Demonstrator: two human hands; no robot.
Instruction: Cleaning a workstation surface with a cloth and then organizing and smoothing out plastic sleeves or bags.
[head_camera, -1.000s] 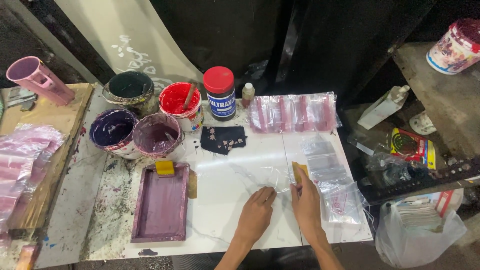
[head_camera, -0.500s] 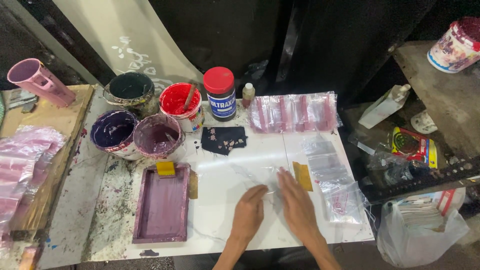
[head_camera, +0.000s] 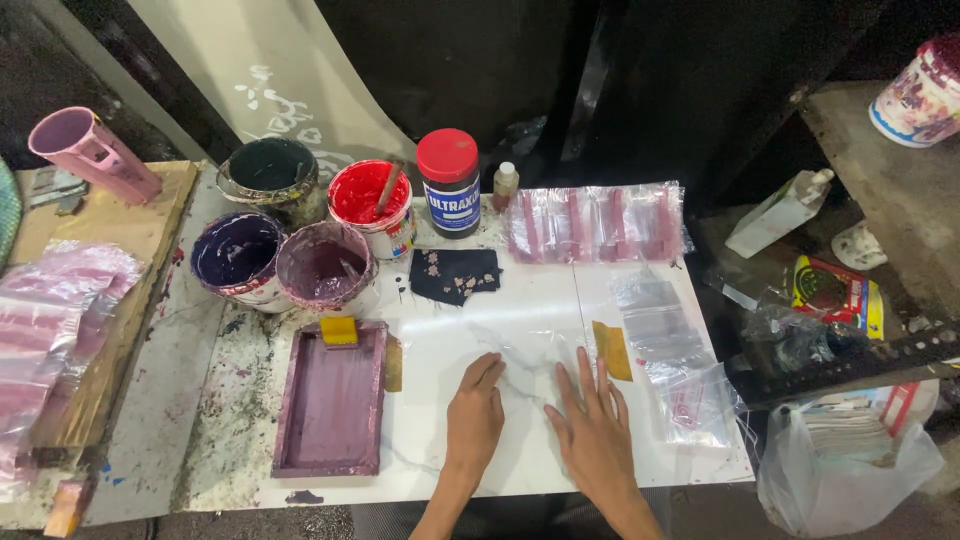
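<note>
Left hand (head_camera: 476, 412) and right hand (head_camera: 592, 432) lie flat at lower centre, pressing a clear plastic sheet (head_camera: 525, 355) smooth. Both grips are open, holding nothing; the yellow squeegee (head_camera: 611, 350) waits just beside

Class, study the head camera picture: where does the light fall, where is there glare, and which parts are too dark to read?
Head view: light falls from above on the white table, with soft glare between the left hand and right hand; the clear plastic bags glint; the background behind the red-lidded jar is nearly black; edges curve slightly, focus stays sharp.
</note>
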